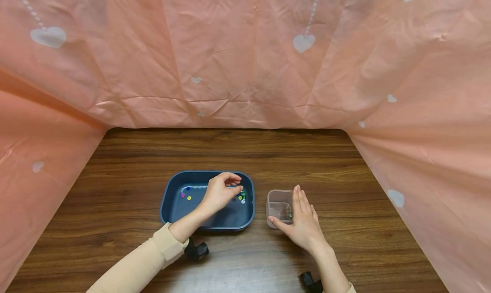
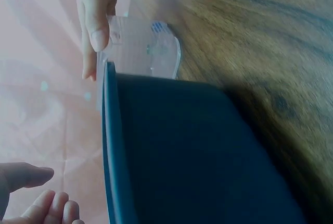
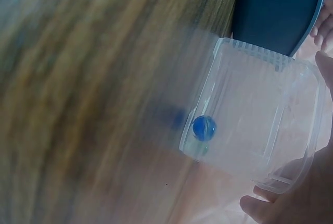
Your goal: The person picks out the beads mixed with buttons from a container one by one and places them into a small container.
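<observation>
Apparently picking out small coloured discs (image 1: 189,198) lying in navy tray (image 1: 232,216). Hovering above with left hand (image 1: 220,193), thumb and fingertips narrowly apart on nothing visible. Steadying clear square container (image 3: 244,94), holding blue marble (image 3: 204,128), with straight-fingered right hand (image 1: 304,220). Next, probably: lower, pinch one.

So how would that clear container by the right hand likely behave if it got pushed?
The clear container looks light and slightly flexible, given its thin, see-through walls. Pushed, it would probably slide rather than tip, being squat and broad-based. The round blue marble inside would likely roll.
</observation>
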A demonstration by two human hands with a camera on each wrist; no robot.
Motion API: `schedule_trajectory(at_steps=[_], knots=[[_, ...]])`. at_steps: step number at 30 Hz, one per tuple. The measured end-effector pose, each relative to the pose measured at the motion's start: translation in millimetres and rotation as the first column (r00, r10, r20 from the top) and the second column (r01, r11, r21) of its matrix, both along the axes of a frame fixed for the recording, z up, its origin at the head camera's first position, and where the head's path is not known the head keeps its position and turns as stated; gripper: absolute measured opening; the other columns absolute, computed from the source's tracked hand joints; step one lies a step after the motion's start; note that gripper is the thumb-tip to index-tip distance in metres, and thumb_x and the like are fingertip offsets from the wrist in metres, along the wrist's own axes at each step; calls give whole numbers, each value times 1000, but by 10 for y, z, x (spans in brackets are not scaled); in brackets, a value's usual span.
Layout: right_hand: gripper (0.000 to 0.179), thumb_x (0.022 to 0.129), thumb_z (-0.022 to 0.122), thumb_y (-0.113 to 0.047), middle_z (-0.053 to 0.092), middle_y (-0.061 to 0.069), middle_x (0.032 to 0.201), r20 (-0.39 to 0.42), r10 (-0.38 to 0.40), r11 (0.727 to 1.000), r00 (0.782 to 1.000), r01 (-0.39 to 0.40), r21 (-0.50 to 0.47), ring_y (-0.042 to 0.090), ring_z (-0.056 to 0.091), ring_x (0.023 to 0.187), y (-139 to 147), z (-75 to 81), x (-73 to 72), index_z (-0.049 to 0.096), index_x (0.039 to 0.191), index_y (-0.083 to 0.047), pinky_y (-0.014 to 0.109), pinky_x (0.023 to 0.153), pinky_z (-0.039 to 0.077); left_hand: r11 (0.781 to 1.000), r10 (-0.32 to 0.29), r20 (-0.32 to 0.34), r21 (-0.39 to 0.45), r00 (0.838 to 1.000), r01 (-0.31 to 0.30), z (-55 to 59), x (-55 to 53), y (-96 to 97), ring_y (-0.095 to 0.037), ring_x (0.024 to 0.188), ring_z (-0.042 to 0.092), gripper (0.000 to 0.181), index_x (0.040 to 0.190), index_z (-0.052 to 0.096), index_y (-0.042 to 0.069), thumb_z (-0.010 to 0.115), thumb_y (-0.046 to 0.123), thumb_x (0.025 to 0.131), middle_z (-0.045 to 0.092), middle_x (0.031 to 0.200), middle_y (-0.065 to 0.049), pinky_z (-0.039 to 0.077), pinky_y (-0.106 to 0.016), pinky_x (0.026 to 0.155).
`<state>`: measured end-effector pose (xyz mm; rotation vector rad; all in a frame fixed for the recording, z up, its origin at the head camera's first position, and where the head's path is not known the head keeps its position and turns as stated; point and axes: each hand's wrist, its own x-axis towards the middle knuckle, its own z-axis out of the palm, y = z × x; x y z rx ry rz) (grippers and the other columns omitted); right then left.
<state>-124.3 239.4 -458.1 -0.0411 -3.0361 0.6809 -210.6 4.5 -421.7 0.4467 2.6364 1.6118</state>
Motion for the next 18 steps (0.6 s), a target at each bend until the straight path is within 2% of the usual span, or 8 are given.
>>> schedule_trajectory(at_steps=[6, 18], knots=[[115, 71, 49, -76, -1, 11, 154, 5, 3, 1000, 1000, -3, 0, 30, 4, 140, 9, -4, 2, -5, 146, -9, 60, 105, 15, 998, 17, 24, -54, 1000, -16, -42, -56, -67, -18, 87, 61, 22, 97, 66, 4, 71, 14, 78, 66, 91, -4, 49, -36, 81], [115, 71, 49, -76, -1, 11, 154, -2, 5, 1000, 1000, -5, 3, 32, 6, 140, 9, -6, 1, -5, 146, -8, 59, 106, 15, 996, 21, 44, -92, 999, -17, -103, -131, -138, -19, 84, 62, 22, 97, 67, 2, 71, 12, 77, 68, 92, -8, 50, -36, 77]])
